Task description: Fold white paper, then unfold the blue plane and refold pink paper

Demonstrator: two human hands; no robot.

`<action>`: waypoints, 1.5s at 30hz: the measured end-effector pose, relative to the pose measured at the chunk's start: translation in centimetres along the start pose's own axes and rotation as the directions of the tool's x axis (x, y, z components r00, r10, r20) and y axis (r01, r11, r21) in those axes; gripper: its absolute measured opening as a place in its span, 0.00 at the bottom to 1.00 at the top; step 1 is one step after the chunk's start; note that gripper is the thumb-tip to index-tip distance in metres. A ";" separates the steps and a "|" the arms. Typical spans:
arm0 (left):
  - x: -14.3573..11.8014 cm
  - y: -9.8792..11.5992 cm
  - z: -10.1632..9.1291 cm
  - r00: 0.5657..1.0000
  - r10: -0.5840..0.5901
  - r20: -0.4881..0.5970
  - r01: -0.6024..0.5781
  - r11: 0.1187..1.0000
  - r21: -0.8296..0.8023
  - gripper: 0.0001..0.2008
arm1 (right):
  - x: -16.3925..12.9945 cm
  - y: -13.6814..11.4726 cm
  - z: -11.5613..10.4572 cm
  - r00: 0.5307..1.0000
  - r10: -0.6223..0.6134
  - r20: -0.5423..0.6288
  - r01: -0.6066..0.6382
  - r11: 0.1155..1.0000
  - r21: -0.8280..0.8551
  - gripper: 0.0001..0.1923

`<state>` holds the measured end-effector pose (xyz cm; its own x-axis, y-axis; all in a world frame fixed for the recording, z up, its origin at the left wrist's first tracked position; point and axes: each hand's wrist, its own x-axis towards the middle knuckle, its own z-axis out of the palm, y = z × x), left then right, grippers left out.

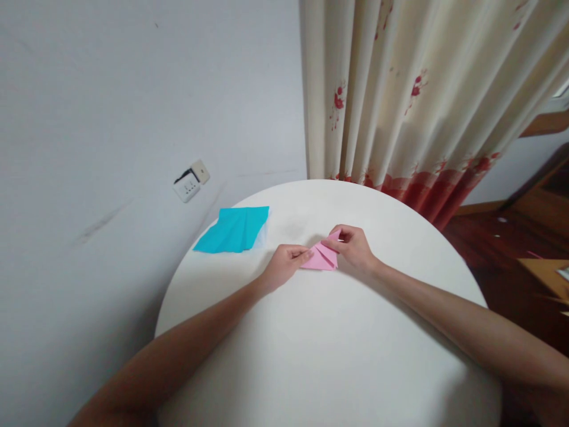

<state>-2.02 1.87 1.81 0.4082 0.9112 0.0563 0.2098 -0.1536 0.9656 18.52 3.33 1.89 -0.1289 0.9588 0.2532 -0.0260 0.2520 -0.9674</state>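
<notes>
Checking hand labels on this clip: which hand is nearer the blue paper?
Left. The left hand lies just right of the blue paper, pressing the pink paper; the right hand sits farther, beyond it.

1 pink paper point(323, 256), 1 blue paper stack point(233, 230), 2 hands, 1 table point(329, 344).

No readable text, label or number anywhere.
</notes>
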 end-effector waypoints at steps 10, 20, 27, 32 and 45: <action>-0.3 -0.1 0.0 0.987 -0.086 0.133 0.085 0.996 0.015 0.23 | -1.0 0.5 1.7 0.978 0.139 0.156 -0.161 0.978 0.136 0.19; -0.3 -0.5 0.9 0.993 -0.093 0.074 0.091 0.995 0.039 0.24 | -0.7 1.2 1.4 0.977 0.159 0.139 -0.178 0.974 0.142 0.24; -0.4 -0.4 0.9 0.991 -0.122 0.063 0.121 0.993 0.019 0.24 | -0.5 1.3 1.5 0.982 0.142 0.126 -0.164 0.969 0.186 0.20; -0.3 -0.4 0.8 0.993 -0.109 0.048 0.108 0.994 0.017 0.24 | -0.5 1.0 1.5 0.986 0.134 0.103 -0.152 0.969 0.192 0.19; -0.5 -0.7 1.5 0.976 0.194 -0.094 -0.136 0.892 0.431 0.21 | -0.7 1.2 2.4 0.980 0.191 0.052 -0.195 0.976 0.095 0.29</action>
<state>-1.00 0.94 0.71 0.3557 0.8958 0.2663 0.5142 -0.4256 0.7446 16.21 2.68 0.49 -0.1834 0.9810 0.0633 -0.0942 0.0465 -0.9945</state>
